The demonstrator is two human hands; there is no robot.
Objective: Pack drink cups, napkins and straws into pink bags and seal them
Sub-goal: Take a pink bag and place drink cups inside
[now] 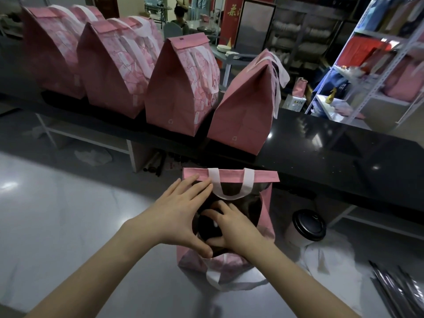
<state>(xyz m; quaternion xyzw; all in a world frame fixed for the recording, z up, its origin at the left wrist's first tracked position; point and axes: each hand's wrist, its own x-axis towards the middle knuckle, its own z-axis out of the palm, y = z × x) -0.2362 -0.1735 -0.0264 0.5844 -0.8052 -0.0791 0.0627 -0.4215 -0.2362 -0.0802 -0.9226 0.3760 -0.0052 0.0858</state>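
Mostly hidden inside the open pink bag (267, 216): a drink cup (206, 228), only its dark lid showing. Flat on the bag's left rim, fingers straight: left hand (181, 214). Reaching in, fingers curled round that lid: right hand (236, 228). Right of the bag, a second lidded cup (308, 224) and blurred wrapped straws (399, 292), cut off. Beyond the bag, four sealed bags (181, 88) on a black surface (321, 152); shelving (378, 65) farther right.

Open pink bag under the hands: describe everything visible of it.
The open pink bag looks like paper and stands upright on the grey surface, mouth wide open, far flap raised. White strap handles loop from both rims. The left hand rests flat on its left rim; the right hand reaches inside, gripping a dark-lidded cup.
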